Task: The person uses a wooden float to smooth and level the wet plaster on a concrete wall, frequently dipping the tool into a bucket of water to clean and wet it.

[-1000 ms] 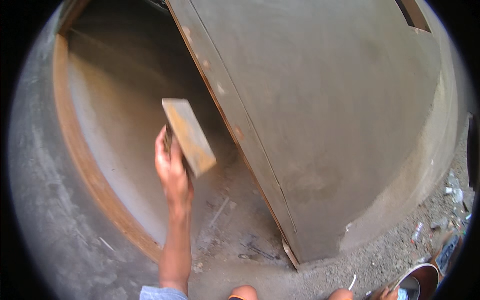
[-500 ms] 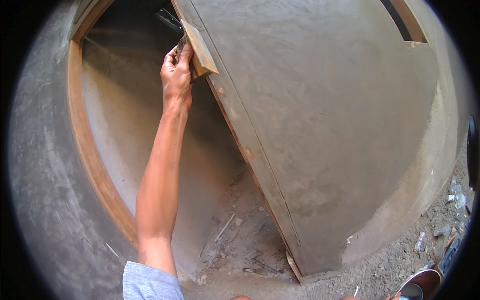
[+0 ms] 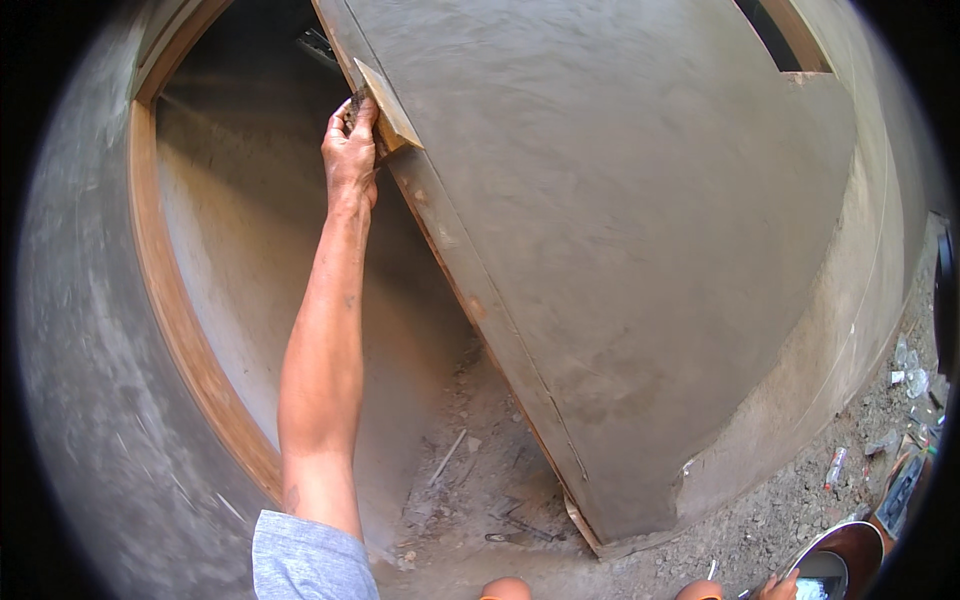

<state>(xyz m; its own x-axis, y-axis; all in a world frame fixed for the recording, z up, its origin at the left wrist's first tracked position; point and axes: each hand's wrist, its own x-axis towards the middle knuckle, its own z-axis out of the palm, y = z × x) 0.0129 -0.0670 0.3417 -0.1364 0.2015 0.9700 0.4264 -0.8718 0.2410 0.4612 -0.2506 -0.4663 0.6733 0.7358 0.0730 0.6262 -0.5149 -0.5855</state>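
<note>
My left hand (image 3: 350, 140) is stretched far up, its fingers wrapped round the grip of a wooden plastering float (image 3: 392, 112). The float's flat board lies along the upper edge of a grey plastered wall (image 3: 620, 220), beside a dark doorway. Its grip is mostly hidden by my fingers. Low at the right, my right hand (image 3: 778, 586) is only partly in view, its fingers closed at the near rim of a bucket (image 3: 868, 545). Something pale sits inside the bucket.
A brown wooden frame (image 3: 160, 240) lines the doorway's left side, next to another grey wall (image 3: 75, 330). Rubble and sticks lie on the ground inside the opening. A small clear bottle (image 3: 835, 468) and plastic scraps (image 3: 912, 380) lie at the right. My knees show at the bottom.
The view has shifted, so the wall appears farther left. My left hand still holds the float at the wall edge, with its board turned slightly. My right hand shows a little more beside the bucket.
</note>
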